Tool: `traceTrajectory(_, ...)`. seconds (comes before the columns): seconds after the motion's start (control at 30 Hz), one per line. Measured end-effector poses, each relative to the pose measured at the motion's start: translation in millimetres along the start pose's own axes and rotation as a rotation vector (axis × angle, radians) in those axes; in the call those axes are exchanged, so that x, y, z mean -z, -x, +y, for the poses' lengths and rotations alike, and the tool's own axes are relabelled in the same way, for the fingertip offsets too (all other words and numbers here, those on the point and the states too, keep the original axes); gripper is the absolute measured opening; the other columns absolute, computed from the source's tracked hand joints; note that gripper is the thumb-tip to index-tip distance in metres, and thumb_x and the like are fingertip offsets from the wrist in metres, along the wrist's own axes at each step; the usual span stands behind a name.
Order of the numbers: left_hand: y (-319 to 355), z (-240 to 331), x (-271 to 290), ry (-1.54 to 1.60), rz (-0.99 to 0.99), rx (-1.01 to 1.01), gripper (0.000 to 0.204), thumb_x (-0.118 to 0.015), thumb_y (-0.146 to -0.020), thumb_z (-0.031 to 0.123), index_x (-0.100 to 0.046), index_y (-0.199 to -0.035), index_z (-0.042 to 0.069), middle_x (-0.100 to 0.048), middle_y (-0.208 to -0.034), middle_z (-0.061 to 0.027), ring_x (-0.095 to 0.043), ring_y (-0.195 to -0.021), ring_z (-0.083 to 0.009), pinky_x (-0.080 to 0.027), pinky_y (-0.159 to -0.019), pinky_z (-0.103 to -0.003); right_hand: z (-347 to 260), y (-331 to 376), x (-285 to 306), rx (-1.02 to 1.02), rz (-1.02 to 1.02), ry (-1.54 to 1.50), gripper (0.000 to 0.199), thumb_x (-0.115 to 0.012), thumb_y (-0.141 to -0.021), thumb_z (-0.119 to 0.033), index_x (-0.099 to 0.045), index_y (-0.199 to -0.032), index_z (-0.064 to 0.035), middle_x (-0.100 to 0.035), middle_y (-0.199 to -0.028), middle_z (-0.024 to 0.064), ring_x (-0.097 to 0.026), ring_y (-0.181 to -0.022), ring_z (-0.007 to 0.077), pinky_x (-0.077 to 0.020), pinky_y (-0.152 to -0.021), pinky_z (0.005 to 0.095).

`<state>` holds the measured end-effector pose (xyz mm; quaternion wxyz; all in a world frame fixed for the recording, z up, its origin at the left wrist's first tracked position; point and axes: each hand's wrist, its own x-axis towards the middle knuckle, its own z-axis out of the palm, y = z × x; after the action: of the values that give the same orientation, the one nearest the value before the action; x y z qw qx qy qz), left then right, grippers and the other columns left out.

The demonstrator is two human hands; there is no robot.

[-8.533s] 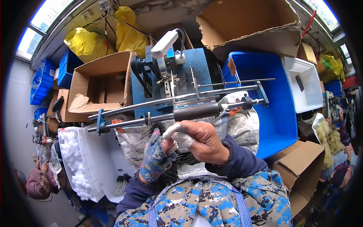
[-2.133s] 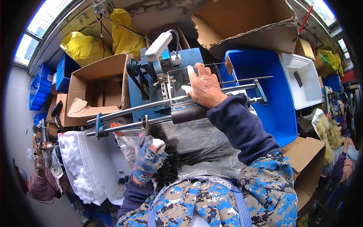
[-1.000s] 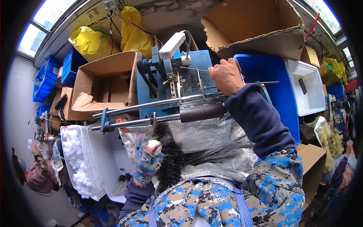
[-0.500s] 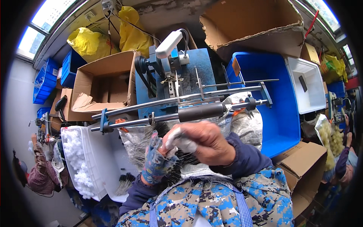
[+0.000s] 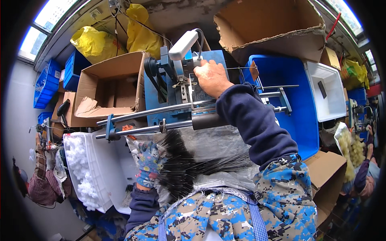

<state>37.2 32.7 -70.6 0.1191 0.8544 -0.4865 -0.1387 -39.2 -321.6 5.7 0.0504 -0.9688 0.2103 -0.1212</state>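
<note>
My right hand [image 5: 212, 78] reaches over the blue bench machine [image 5: 177, 80], its fingers closed at the metal work area. A thin wire [image 5: 241, 68] sticks out from it to the right, ending in a small loop. My left hand [image 5: 149, 164], in a floral fabric glove, lies low against a thick bunch of black bristly wires [image 5: 177, 164]; its fingertips are lost among the strands. More dark strands [image 5: 225, 164] fan out to the right over a silvery sheet [image 5: 217, 142] on my lap.
Steel rails [image 5: 148, 130] with a dark roller cross in front of the machine. A white tray [image 5: 100, 172] with white fluffy pieces stands left, a blue bin [image 5: 299, 136] right. Cardboard boxes [image 5: 90, 86] flank the machine. Other people [image 5: 46, 184] work at both sides.
My right hand has gone from beside the left one up and forward to the machine, a thin wire now showing at it. My left hand has dropped slightly left, uncovering the black bunch.
</note>
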Motion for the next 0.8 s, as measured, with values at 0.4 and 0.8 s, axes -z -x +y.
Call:
traceTrajectory(0.4, 2.8, 16.7, 12.5, -0.225, 0.197, -0.200, 0.043, -0.068, -0.063, 0.020, -0.059, -0.103, 0.006, -0.058, -0.104, -0.0140, -0.053, -0.099, -0.0334, -0.033, -0.097, -0.049, -5.7, 3.3, -1.6, 0.007, -0.041, 0.039, 0.014, -0.056, -0.076, -0.016, -0.063, -0.086, -0.0105, -0.060, -0.090, 0.0079, -0.057, -0.085, 0.0272, -0.0425, -0.069, 0.0412)
traceTrajectory(0.8, -5.4, 50.8, 30.5, 0.158, 0.259, -0.155, 0.027, -0.067, -0.064, 0.012, -0.062, -0.090, 0.009, -0.062, -0.094, -0.0094, -0.056, -0.087, -0.0311, -0.042, -0.077, -0.044, 0.7, -1.2, -10.6, 0.003, -0.021, -0.067, 0.014, -0.053, -0.076, -0.012, -0.063, -0.086, -0.0092, -0.062, -0.086, 0.0076, -0.057, -0.085, 0.0289, -0.0409, -0.074, 0.0438)
